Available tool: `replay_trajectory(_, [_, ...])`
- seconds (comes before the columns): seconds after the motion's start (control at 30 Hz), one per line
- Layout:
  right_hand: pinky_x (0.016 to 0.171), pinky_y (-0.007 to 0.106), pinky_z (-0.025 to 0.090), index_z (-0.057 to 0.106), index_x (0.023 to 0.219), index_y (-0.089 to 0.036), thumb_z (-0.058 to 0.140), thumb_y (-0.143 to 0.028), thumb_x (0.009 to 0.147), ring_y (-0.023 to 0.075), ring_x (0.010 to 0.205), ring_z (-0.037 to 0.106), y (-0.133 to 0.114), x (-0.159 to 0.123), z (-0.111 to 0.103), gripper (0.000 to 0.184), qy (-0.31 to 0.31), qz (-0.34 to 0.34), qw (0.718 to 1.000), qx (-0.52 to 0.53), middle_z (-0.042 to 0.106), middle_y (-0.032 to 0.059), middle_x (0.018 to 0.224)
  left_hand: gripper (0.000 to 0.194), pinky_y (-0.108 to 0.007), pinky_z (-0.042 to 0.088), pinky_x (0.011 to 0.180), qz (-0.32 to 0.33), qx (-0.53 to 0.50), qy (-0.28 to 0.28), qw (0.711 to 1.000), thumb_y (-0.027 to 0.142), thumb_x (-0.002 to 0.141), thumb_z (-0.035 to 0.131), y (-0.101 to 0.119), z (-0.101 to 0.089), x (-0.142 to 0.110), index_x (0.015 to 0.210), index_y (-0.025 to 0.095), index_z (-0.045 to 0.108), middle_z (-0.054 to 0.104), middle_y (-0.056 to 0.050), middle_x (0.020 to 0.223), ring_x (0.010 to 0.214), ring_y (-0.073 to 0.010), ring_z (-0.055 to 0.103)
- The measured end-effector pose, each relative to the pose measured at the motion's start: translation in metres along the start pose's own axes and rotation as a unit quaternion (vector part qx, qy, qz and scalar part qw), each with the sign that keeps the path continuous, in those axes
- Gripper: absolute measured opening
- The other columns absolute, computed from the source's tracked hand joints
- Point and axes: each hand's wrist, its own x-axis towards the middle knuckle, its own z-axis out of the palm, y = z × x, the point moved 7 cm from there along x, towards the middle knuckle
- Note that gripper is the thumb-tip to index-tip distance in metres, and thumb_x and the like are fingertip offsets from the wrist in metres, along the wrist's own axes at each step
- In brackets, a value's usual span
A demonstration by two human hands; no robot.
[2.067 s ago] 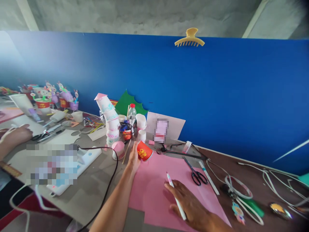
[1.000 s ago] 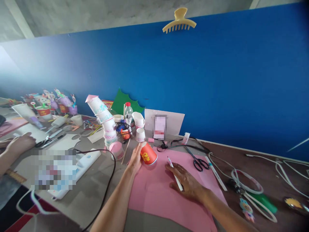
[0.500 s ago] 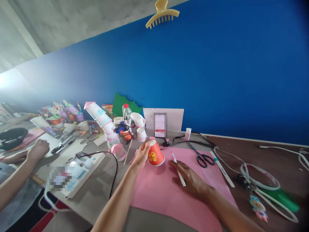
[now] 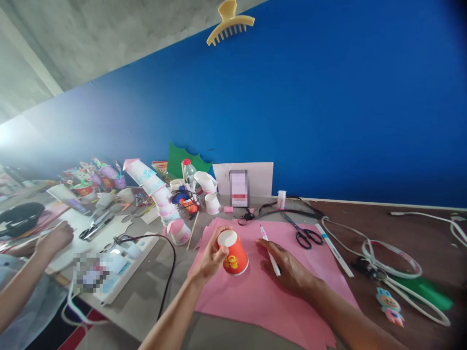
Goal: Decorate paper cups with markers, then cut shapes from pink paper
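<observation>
My left hand (image 4: 210, 257) is closed around a red paper cup (image 4: 236, 257) with yellow lettering. The cup is tilted over the pink paper (image 4: 233, 301), its narrow white end facing up and its wider rim at the lower right. Just right of it, my right hand (image 4: 290, 270) rests low over the same paper, holding a slim white marker pen (image 4: 270, 253) whose tip points up and away from me. The pen and the cup are apart. Some fingers of the right hand are hidden beneath it.
Black-handled scissors (image 4: 304, 236) and another white marker (image 4: 335, 253) lie to the right, near a cable and a keychain (image 4: 389, 306). A phone (image 4: 239, 188) leans at the back. Stacked paper cups (image 4: 160, 197) and a power strip (image 4: 127, 270) stand left, beside another person's hand (image 4: 56, 238).
My left hand has brought the cup lower and closer to me, turning its white end more into view. My right hand with the pen has barely moved. The whole view has shifted slightly.
</observation>
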Motion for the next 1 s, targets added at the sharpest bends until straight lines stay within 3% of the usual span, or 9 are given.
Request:
replay_trajectory(0.17, [0.085,0.044,0.06,0.048,0.137,-0.018,0.054,-0.016,0.086,0.0287,0.103,0.07,-0.001,0.0,-0.001,0.052,-0.004,-0.003,1.0,-0.006,0.069,0.0172,0.12,0.074,-0.031,0.046,0.081,-0.055,0.006,-0.059,0.997,0.058,0.074,0.074,-0.002,0.01,-0.01,0.135,0.024,0.048,0.062,-0.008,0.116,0.099,-0.0243,0.057])
replay_trajectory(0.3, [0.087,0.045,0.059,0.046,0.138,-0.019,0.055,-0.015,0.085,0.029,0.105,0.069,-0.001,0.0,-0.001,0.054,-0.007,-0.001,1.0,-0.012,0.068,0.0167,0.123,0.071,-0.029,0.046,0.077,-0.078,0.012,-0.083,0.993,0.046,0.071,0.079,-0.005,0.014,-0.016,0.134,0.028,0.049,0.061,-0.006,0.119,0.097,-0.0228,0.056])
replay_trajectory(0.53, [0.088,0.047,0.058,0.046,0.138,-0.016,0.054,-0.015,0.087,0.0297,0.105,0.069,-0.005,0.0,-0.001,0.052,-0.011,-0.016,1.0,-0.025,0.067,0.0184,0.123,0.072,-0.029,0.046,0.076,-0.097,0.027,-0.093,0.99,0.042,0.071,0.08,-0.008,0.017,-0.02,0.133,0.024,0.049,0.06,-0.007,0.113,0.09,-0.0199,0.056])
replay_trajectory(1.0, [0.089,0.046,0.057,0.047,0.138,-0.017,0.055,-0.017,0.086,0.0295,0.106,0.068,-0.007,0.0,-0.003,0.052,-0.002,-0.027,0.999,-0.035,0.068,0.0178,0.122,0.062,-0.033,0.049,0.086,-0.077,0.03,-0.101,0.991,0.04,0.072,0.078,-0.01,0.016,-0.021,0.126,0.027,0.05,0.058,-0.008,0.119,0.105,-0.0253,0.057])
